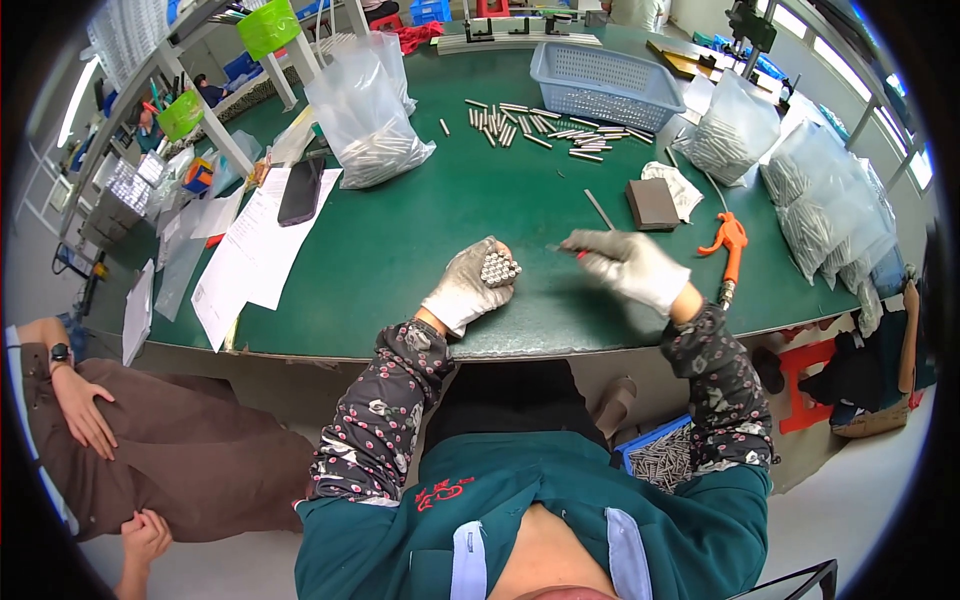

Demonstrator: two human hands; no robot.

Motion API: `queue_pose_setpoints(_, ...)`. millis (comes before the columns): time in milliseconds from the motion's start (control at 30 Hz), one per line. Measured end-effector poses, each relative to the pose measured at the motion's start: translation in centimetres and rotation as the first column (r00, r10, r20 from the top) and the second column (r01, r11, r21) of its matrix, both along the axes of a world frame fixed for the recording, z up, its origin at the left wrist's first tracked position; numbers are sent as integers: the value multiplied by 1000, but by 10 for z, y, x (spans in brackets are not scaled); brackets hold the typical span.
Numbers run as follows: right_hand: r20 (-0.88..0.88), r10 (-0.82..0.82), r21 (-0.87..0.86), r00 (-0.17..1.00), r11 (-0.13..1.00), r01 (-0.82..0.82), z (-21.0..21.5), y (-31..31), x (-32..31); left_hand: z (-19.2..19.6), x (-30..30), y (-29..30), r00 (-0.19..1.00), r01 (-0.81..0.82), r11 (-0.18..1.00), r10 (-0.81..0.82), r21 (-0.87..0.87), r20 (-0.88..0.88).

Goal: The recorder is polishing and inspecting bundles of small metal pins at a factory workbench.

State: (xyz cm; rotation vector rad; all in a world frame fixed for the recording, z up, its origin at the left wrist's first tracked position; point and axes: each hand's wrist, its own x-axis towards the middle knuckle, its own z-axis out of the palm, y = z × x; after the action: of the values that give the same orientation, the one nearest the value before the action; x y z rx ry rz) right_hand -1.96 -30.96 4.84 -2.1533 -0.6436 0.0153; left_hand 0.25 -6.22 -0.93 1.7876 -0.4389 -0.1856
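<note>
My left hand (462,292), in a whitish work glove, is closed around a bundle of short metal pins (499,269), their round ends facing up. To its right, above the green table, my right hand (635,270) wears a similar glove. Its thumb and fingers are pinched together at the tips, where something small shows; it is too blurred to name. A thin grey strip (598,209) lies just beyond the right hand, beside a brown block (650,205) and a crumpled white cloth (682,190). Loose metal pins (508,125) are scattered farther back.
A blue plastic basket (605,98) stands behind the loose pins. Bags of pins (375,150) sit left and right. An orange air gun (732,240) lies at right; a phone (300,192) rests on papers at left. A seated person's hand (88,410) is beside the table.
</note>
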Motion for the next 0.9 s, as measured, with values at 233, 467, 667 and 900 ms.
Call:
queue_pose_setpoints(233, 24, 34, -231, 999, 972, -28, 1, 24, 9, 2, -3, 0, 1000, -3, 999, 2, 37, 8)
queue_pose_setpoints(467, 32, 42, -235, 999, 971, -33, 3, 30, 10, 5, -7, 2, 1000, 9, 1000, -8, 29, -23)
queue_pose_setpoints(667, 20, 37, -223, 999, 974, -31, 2, 34, 10, 4, -6, 1, 1000, 5, 999, -4, 33, -31)
queue_pose_setpoints(900, 16, 43, -225, 999, 974, -39, 2, 35, 11, 7, -6, 0, 1000, 4, 998, -4, 69, 5)
